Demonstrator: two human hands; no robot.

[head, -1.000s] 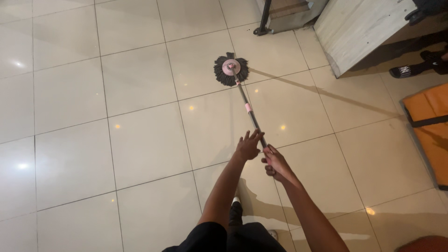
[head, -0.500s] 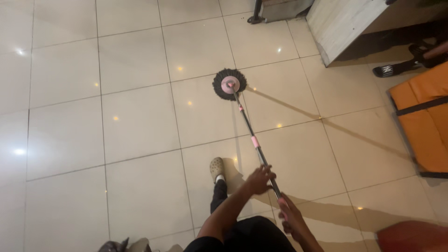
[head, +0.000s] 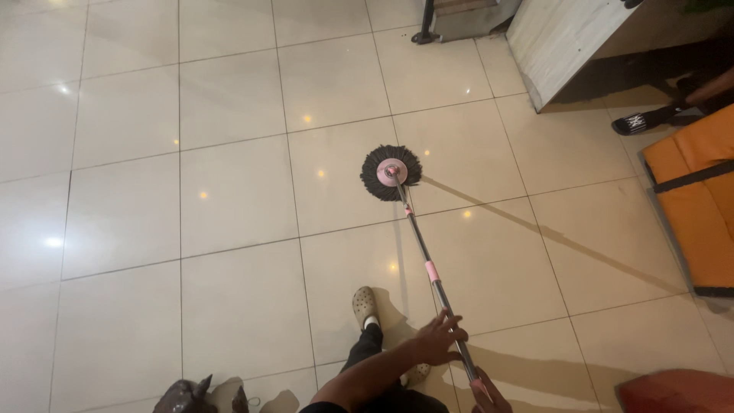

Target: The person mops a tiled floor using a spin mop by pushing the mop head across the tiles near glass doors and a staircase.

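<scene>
Mop head (head: 391, 173) on tiled floor (head: 229, 229)

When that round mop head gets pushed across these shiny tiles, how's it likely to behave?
The mop head probably glides easily, since the floor tiles look glossy. Its dark fringe looks soft, so it likely splays and drags rather than staying stiff. The thin pole suggests it's fairly light; the left hand rests on it loosely.
</scene>
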